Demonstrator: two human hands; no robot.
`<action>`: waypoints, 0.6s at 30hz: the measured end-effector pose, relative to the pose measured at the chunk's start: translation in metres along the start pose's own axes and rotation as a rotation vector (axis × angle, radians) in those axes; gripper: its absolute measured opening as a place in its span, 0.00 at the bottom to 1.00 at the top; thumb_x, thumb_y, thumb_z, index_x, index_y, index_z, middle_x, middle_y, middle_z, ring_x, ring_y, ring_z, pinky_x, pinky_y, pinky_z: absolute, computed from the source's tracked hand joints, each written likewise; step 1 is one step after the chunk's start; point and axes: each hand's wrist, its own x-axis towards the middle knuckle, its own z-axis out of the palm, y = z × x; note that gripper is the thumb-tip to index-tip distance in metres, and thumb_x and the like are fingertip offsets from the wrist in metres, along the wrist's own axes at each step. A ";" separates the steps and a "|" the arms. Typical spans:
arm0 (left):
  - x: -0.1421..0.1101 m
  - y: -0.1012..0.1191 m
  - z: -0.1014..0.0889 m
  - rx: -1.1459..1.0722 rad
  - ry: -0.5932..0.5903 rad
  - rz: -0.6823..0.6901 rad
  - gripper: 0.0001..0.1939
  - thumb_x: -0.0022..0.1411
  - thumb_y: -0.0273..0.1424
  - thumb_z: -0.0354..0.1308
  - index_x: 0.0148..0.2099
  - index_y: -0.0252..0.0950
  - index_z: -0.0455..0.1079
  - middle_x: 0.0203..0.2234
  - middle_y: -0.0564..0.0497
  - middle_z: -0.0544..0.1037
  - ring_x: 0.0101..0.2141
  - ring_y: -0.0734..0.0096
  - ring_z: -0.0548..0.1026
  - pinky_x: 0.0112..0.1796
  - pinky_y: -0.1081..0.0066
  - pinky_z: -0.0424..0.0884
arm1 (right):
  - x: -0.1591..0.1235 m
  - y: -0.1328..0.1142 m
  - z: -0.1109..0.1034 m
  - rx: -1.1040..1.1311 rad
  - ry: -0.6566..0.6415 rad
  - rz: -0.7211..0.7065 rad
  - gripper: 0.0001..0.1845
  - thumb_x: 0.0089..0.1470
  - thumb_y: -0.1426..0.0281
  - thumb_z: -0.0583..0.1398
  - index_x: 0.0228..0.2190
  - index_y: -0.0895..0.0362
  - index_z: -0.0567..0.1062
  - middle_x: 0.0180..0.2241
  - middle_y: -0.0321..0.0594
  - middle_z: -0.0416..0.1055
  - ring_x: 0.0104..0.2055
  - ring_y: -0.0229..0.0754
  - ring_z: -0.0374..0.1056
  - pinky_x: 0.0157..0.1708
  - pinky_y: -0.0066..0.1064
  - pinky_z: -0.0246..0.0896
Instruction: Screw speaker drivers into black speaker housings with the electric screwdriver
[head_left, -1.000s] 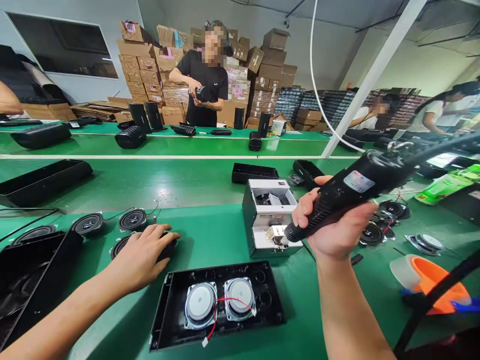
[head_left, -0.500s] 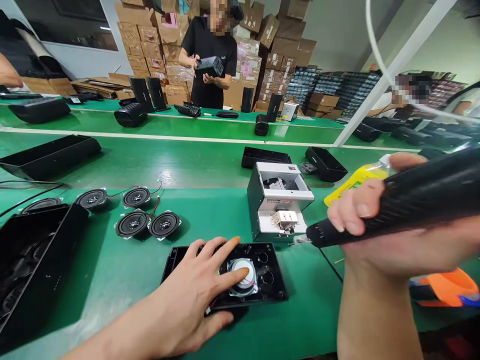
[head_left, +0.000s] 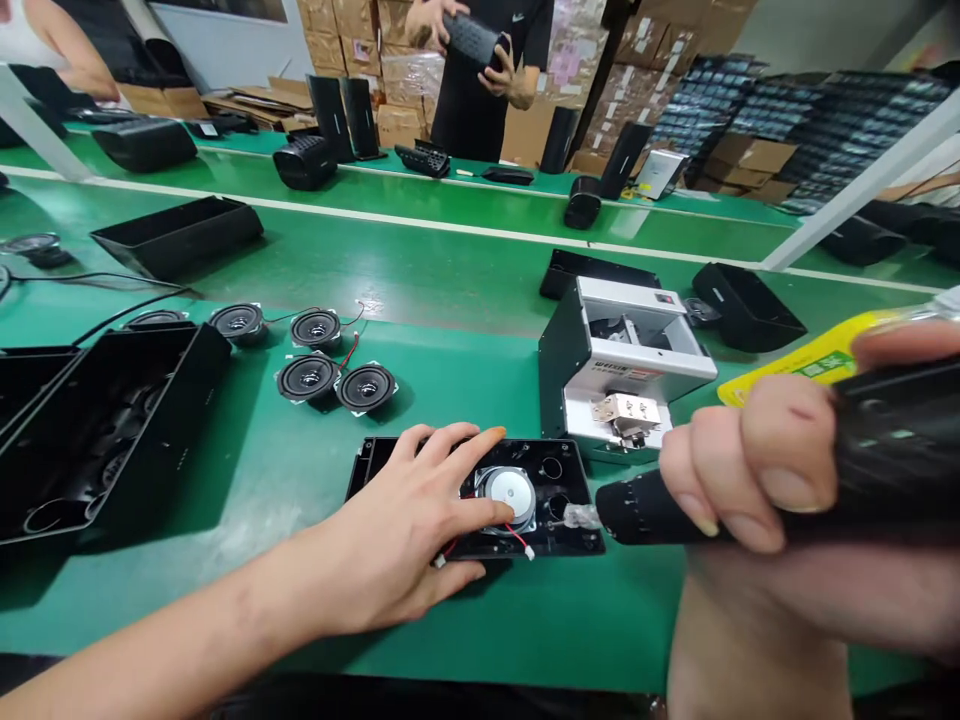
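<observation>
My left hand (head_left: 409,525) lies flat on a black speaker panel (head_left: 562,480), fingers spread over its left half and touching the silver speaker driver (head_left: 512,494) set in it. A red wire (head_left: 517,537) runs from the driver. My right hand (head_left: 757,470) grips a black electric screwdriver (head_left: 825,470), held level, its tip (head_left: 577,516) at the panel's right edge. Behind the panel stands a grey and white screw feeder box (head_left: 622,375).
Several loose speaker drivers (head_left: 330,375) lie at the left of the green belt (head_left: 450,280), beside a black housing (head_left: 97,430). A yellow bottle (head_left: 817,355) and black shells (head_left: 742,305) sit at the right. A person in black (head_left: 487,70) stands across the line holding a speaker.
My head has moved closer and lower. The left hand went from the loose drivers onto the panel. The right hand has brought the screwdriver down from the feeder to the panel's right edge.
</observation>
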 end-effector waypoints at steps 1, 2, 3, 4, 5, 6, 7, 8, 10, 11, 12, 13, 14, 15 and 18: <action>0.000 0.000 0.000 -0.004 0.000 0.003 0.24 0.64 0.35 0.69 0.61 0.53 0.73 0.74 0.46 0.54 0.68 0.37 0.58 0.60 0.38 0.62 | 0.000 0.004 0.004 0.051 -0.023 -0.008 0.22 0.56 0.41 0.66 0.44 0.40 0.82 0.16 0.24 0.55 0.08 0.31 0.41 0.07 0.31 0.38; 0.000 0.000 0.000 -0.005 -0.001 0.006 0.24 0.64 0.36 0.69 0.61 0.52 0.73 0.75 0.46 0.54 0.68 0.38 0.58 0.60 0.39 0.62 | 0.000 0.008 0.007 0.096 -0.029 -0.011 0.23 0.56 0.41 0.66 0.44 0.42 0.82 0.16 0.25 0.56 0.09 0.32 0.43 0.07 0.31 0.39; 0.000 0.000 0.000 -0.004 0.000 0.008 0.24 0.64 0.36 0.70 0.61 0.52 0.73 0.75 0.46 0.54 0.68 0.38 0.58 0.61 0.38 0.61 | -0.001 0.011 0.010 0.125 -0.018 -0.005 0.25 0.55 0.40 0.65 0.43 0.44 0.83 0.17 0.26 0.58 0.09 0.33 0.45 0.07 0.31 0.40; 0.001 0.000 -0.001 -0.002 0.001 0.008 0.24 0.64 0.37 0.70 0.61 0.52 0.74 0.75 0.46 0.54 0.68 0.38 0.59 0.61 0.38 0.61 | -0.003 0.014 0.012 0.134 0.009 0.007 0.27 0.55 0.38 0.65 0.43 0.44 0.83 0.17 0.27 0.58 0.10 0.34 0.47 0.07 0.31 0.41; 0.001 0.000 -0.001 -0.002 0.002 0.007 0.23 0.64 0.37 0.70 0.61 0.52 0.74 0.74 0.46 0.55 0.68 0.39 0.59 0.61 0.39 0.61 | -0.004 0.016 0.013 0.136 0.029 0.020 0.28 0.54 0.37 0.64 0.42 0.44 0.83 0.17 0.27 0.58 0.10 0.34 0.48 0.08 0.31 0.42; 0.002 0.000 -0.001 -0.002 0.002 0.006 0.23 0.64 0.38 0.70 0.60 0.52 0.75 0.74 0.46 0.55 0.68 0.39 0.59 0.61 0.39 0.60 | -0.005 0.018 0.014 0.134 0.038 0.032 0.28 0.54 0.37 0.64 0.41 0.44 0.83 0.17 0.27 0.58 0.11 0.34 0.49 0.08 0.31 0.43; 0.002 0.000 -0.001 -0.001 0.001 0.005 0.23 0.64 0.38 0.70 0.60 0.52 0.75 0.74 0.46 0.56 0.68 0.39 0.60 0.62 0.39 0.60 | -0.006 0.019 0.014 0.130 0.033 0.043 0.27 0.54 0.37 0.64 0.41 0.44 0.83 0.17 0.27 0.57 0.11 0.34 0.49 0.08 0.30 0.43; 0.002 0.001 -0.001 -0.001 -0.002 0.002 0.23 0.64 0.38 0.70 0.60 0.52 0.75 0.74 0.45 0.57 0.68 0.39 0.60 0.61 0.39 0.60 | -0.007 0.021 0.014 0.124 0.028 0.050 0.27 0.54 0.37 0.64 0.41 0.43 0.83 0.17 0.27 0.57 0.11 0.34 0.49 0.08 0.29 0.44; 0.003 0.001 -0.002 -0.003 -0.009 -0.003 0.23 0.63 0.37 0.70 0.60 0.52 0.75 0.74 0.44 0.57 0.68 0.40 0.60 0.61 0.40 0.60 | -0.007 0.024 0.013 0.116 -0.006 0.051 0.27 0.56 0.37 0.62 0.42 0.43 0.83 0.17 0.27 0.58 0.10 0.33 0.48 0.09 0.29 0.45; 0.003 0.001 -0.002 -0.005 -0.012 -0.007 0.23 0.63 0.37 0.70 0.60 0.52 0.75 0.74 0.44 0.57 0.68 0.40 0.60 0.62 0.39 0.60 | -0.007 0.026 0.012 0.107 -0.021 0.046 0.28 0.57 0.36 0.60 0.42 0.43 0.83 0.16 0.28 0.58 0.10 0.33 0.48 0.08 0.29 0.45; 0.003 0.001 -0.002 -0.009 -0.014 -0.012 0.23 0.64 0.37 0.70 0.60 0.52 0.76 0.74 0.44 0.57 0.68 0.40 0.60 0.62 0.39 0.59 | -0.007 0.027 0.012 0.094 -0.030 0.036 0.29 0.58 0.35 0.59 0.43 0.43 0.83 0.16 0.28 0.58 0.10 0.34 0.48 0.08 0.29 0.45; 0.004 0.001 -0.003 -0.016 -0.016 -0.014 0.22 0.64 0.38 0.70 0.60 0.52 0.76 0.74 0.45 0.57 0.68 0.39 0.60 0.62 0.39 0.59 | -0.007 0.029 0.011 0.081 -0.032 0.026 0.30 0.59 0.35 0.57 0.43 0.43 0.83 0.16 0.28 0.57 0.10 0.34 0.48 0.08 0.28 0.45; 0.004 0.002 -0.003 -0.023 -0.017 -0.016 0.22 0.64 0.38 0.69 0.60 0.52 0.76 0.74 0.46 0.57 0.68 0.39 0.60 0.62 0.39 0.59 | -0.007 0.030 0.011 0.071 -0.027 0.023 0.31 0.59 0.34 0.57 0.43 0.42 0.83 0.16 0.28 0.57 0.10 0.34 0.49 0.08 0.28 0.44; 0.004 0.002 -0.003 -0.030 -0.017 -0.017 0.21 0.64 0.38 0.69 0.59 0.52 0.76 0.74 0.46 0.57 0.68 0.39 0.60 0.63 0.39 0.59 | -0.007 0.031 0.010 0.062 -0.017 0.024 0.31 0.58 0.34 0.56 0.43 0.42 0.83 0.16 0.28 0.57 0.10 0.34 0.49 0.08 0.29 0.45; 0.003 0.001 -0.003 -0.042 -0.013 -0.017 0.21 0.64 0.37 0.69 0.59 0.51 0.77 0.74 0.47 0.57 0.68 0.39 0.60 0.62 0.40 0.60 | -0.008 0.032 0.007 0.059 0.002 0.043 0.31 0.58 0.34 0.57 0.43 0.43 0.83 0.16 0.28 0.56 0.10 0.33 0.46 0.09 0.29 0.46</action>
